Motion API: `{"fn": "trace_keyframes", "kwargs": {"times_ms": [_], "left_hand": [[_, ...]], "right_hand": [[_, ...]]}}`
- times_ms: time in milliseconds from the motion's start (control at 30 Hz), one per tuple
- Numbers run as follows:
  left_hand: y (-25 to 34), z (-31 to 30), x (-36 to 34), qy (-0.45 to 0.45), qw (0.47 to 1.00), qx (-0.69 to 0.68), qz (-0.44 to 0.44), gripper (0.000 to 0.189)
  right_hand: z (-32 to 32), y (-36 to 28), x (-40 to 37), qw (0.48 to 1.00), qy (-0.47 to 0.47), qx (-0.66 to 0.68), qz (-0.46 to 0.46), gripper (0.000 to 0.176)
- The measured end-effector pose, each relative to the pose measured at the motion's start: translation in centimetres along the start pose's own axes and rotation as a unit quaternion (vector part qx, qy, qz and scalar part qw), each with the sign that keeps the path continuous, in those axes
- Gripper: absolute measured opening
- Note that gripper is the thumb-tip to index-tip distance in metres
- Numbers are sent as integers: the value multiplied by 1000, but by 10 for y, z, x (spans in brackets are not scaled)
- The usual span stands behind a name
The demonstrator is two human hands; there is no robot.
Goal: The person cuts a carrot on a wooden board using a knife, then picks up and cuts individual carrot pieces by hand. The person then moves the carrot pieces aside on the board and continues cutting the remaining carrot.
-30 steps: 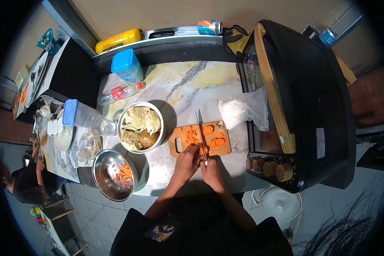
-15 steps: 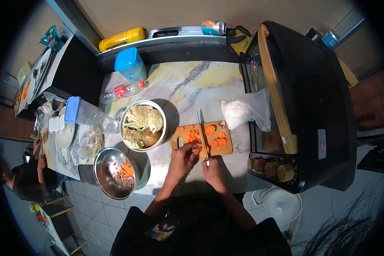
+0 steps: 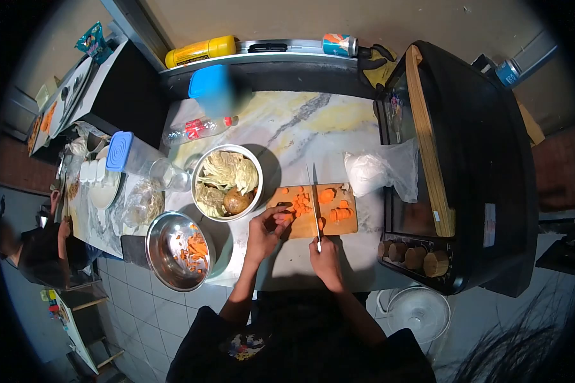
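The tabletop (image 3: 338,121) spreads widest, ahead of both my grips, with a smooth surface on which things might slide. Well to the left of my left grip (image 3: 264,235) stands the steel bowl (image 3: 161,246) with orange strips in it; thin-walled and light, I judge, best lifted by its rim. Ahead of that same grip and a little left is the white bowl (image 3: 260,191), filled with cabbage and so probably heavier. The chopping board (image 3: 305,228) lies flat just ahead of and between my two grips; it looks stiff, and its edges give the surest hold. Across it, tip away from me, runs the knife (image 3: 315,204), its handle wrapped by my right grip (image 3: 326,258); I expect it to be rigid, and only that handle is safe to hold. Smallest are the carrot pieces (image 3: 298,205) on the board, the little ones between the blade and my left grip, thicker chunks beyond the blade. They should be light, firm and slippery on the cut faces, so bent fingertips at their sides suit them best. My left grip is half curled, with orange at its fingertips; whether it pinches a piece, I cannot tell.
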State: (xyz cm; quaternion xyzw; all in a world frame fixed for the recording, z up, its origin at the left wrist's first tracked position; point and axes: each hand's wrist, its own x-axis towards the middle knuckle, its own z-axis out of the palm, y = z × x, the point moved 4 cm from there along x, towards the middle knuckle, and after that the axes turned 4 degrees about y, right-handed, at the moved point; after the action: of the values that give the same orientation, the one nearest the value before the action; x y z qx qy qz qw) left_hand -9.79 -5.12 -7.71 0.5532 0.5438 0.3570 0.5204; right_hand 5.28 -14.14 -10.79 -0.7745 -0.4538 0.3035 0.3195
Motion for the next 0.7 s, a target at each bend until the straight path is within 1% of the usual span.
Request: {"fn": "trace_keyframes", "kwargs": {"times_ms": [67, 100, 200, 267, 300, 367, 400, 467, 533, 600, 667, 700], "left_hand": [[-4, 2, 0, 2, 996, -90, -15, 28], [0, 1, -2, 2, 996, -90, -15, 28], [13, -1, -8, 0, 996, -91, -22, 30], [18, -2, -11, 35, 998, -59, 15, 30], [19, -3, -13, 37, 997, -59, 16, 30], [30, -6, -17, 63, 990, 38, 122, 30], [30, -7, -19, 65, 990, 38, 123, 30], [34, -9, -23, 81, 982, 55, 160, 31], [39, -11, -28, 94, 979, 55, 173, 30], [45, -13, -33, 105, 976, 55, 184, 30], [53, -17, -39, 142, 957, 67, 243, 28], [53, -19, -42, 146, 957, 67, 241, 28]], "right_hand": [[3, 5, 1, 1000, -3, 6, -5, 21], [3, 4, 0, 1000, -7, 13, -10, 24], [2, 2, 0, 1000, 2, -4, -23, 24], [1, 1, 0, 1000, 8, -11, -25, 24], [1, -1, 0, 999, 13, -18, -27, 24], [-2, -6, 0, 1000, 10, -18, -23, 24], [-3, -8, 1, 1000, 9, -18, -17, 24], [-3, -7, 0, 1000, 13, -16, -18, 24], [-2, -5, 1, 1000, 16, -14, -17, 24], [-2, -5, 1, 999, 23, -23, -38, 24], [-3, -7, 0, 999, 26, -20, -32, 24], [-3, -9, 0, 999, 31, -14, -27, 24]]}}
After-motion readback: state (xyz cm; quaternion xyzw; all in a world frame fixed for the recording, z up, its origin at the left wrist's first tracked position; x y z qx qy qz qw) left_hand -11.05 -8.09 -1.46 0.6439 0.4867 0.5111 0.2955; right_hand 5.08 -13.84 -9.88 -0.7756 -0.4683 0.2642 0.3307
